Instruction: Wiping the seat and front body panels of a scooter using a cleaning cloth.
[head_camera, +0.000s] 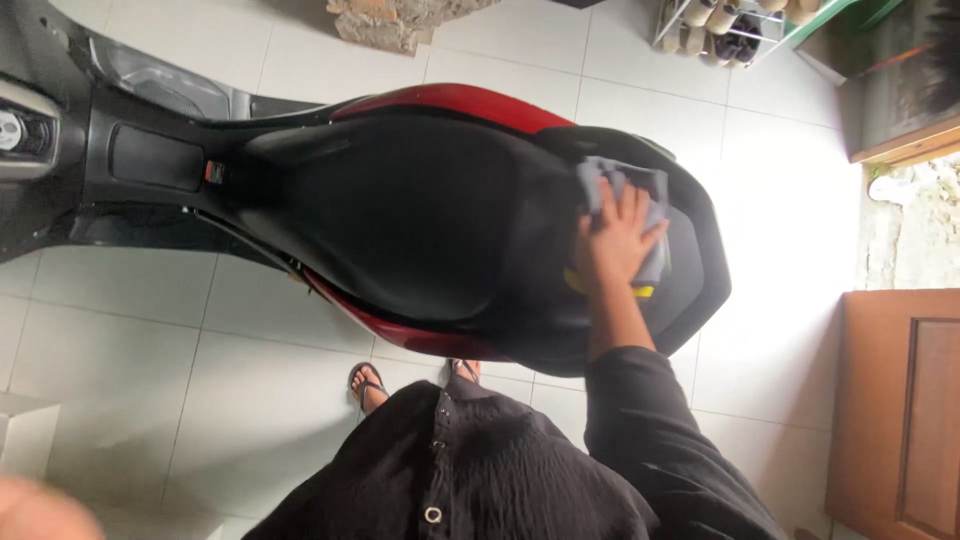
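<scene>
Right hand (615, 240) flat, fingers spread, pressing a grey cloth (640, 195) onto the rear of the scooter seat (420, 215) — no pinch. Left hand (35, 510) a blur, well off the seat — grip unreadable.

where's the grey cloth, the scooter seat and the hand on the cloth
grey cloth (612, 178), head view, bare upper edge above the fingers
scooter seat (400, 220), head view, middle of the black cushion
right hand (612, 240), head view, back of the hand pressed flat on the cloth
</scene>
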